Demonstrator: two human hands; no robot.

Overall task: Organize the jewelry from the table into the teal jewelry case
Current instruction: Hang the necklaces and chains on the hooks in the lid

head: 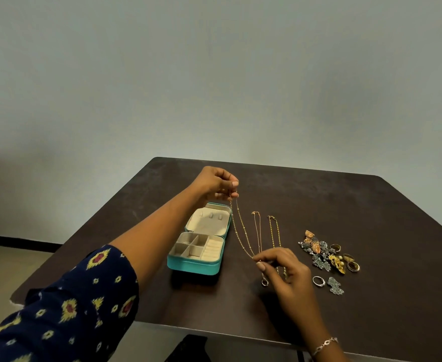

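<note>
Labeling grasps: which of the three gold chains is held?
The leftmost chain, beside the teal case, pinched by left hand and right hand; middle chain and rightmost chain lie on the table.

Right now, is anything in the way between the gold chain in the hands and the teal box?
Nothing visible is. The left hand and right hand hold the gold chain stretched just right of the open teal case, with only bare table between. The other necklaces lie farther right, away from the case.

bare table [402, 257] right of jewelry pile [321, 254]
</note>
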